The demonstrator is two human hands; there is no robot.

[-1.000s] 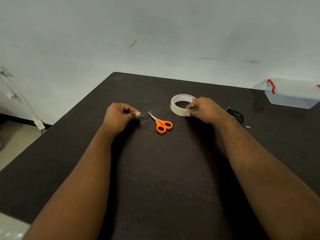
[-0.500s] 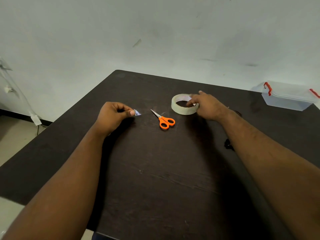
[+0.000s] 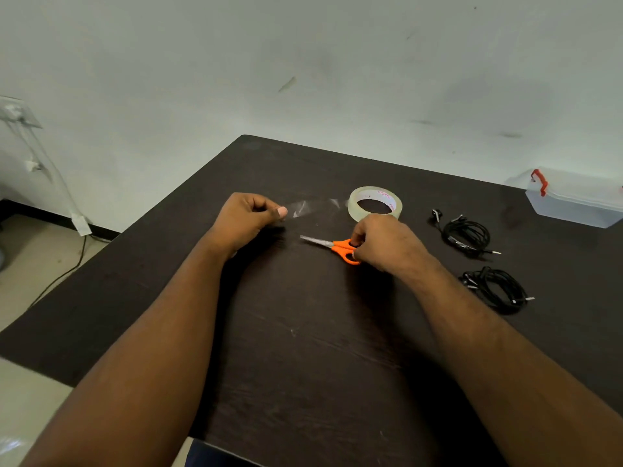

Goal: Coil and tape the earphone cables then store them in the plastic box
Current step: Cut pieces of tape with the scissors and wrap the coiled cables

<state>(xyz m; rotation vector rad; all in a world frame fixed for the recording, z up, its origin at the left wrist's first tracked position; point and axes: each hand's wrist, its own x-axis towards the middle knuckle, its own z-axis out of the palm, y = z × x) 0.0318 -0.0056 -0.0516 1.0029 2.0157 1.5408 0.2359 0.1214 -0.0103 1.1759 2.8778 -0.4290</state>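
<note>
A clear tape roll (image 3: pixel 375 205) lies flat on the dark table (image 3: pixel 303 365). A strip of clear tape (image 3: pixel 313 207) stretches from the roll to my left hand (image 3: pixel 247 219), which pinches its free end. My right hand (image 3: pixel 384 244) grips the orange handles of the scissors (image 3: pixel 332 246), whose blades point left, just in front of the roll. Two coiled black earphone cables lie to the right: one (image 3: pixel 467 236) farther back, one (image 3: pixel 495 289) nearer. The clear plastic box (image 3: pixel 573 200) with red latches stands shut at the far right.
The table's left edge runs diagonally from the far corner toward me, with floor and a trailing cord (image 3: pixel 64 271) beyond it. A pale wall stands behind the table.
My right hand left the tape roll and took hold of the scissors. My left hand still pinches the tape end, with the strip now pulled out. Both cable coils have come into view.
</note>
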